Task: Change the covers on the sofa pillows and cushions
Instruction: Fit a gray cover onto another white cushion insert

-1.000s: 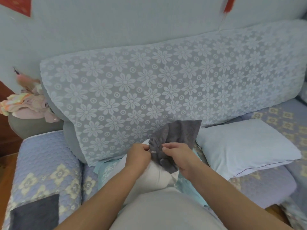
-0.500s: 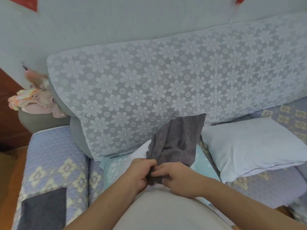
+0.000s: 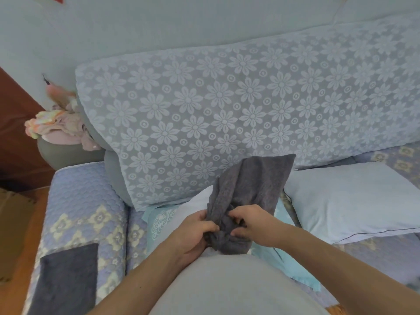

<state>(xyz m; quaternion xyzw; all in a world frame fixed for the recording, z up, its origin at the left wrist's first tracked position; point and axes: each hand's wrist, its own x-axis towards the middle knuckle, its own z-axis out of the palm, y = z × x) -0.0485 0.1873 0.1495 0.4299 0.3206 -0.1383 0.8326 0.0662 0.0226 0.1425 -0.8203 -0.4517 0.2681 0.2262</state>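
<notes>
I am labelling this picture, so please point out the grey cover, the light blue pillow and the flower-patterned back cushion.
grey cover [image 3: 254,185]: head view, on its upper, loose part above the hands.
light blue pillow [image 3: 350,198]: head view, on the middle of its top face.
flower-patterned back cushion [image 3: 227,114]: head view, on its front face.

At the centre of the frame a cover [image 3: 252,189] is standing between the left hand [image 3: 195,233] and right hand [image 3: 254,223], over an insert [image 3: 193,208]. A pillow [image 3: 350,201] is lying to its right, a back cushion [image 3: 227,114] is leaning behind, and an armrest [image 3: 86,201] is sitting at lower left with a cloth [image 3: 66,278] lying on it.
</notes>
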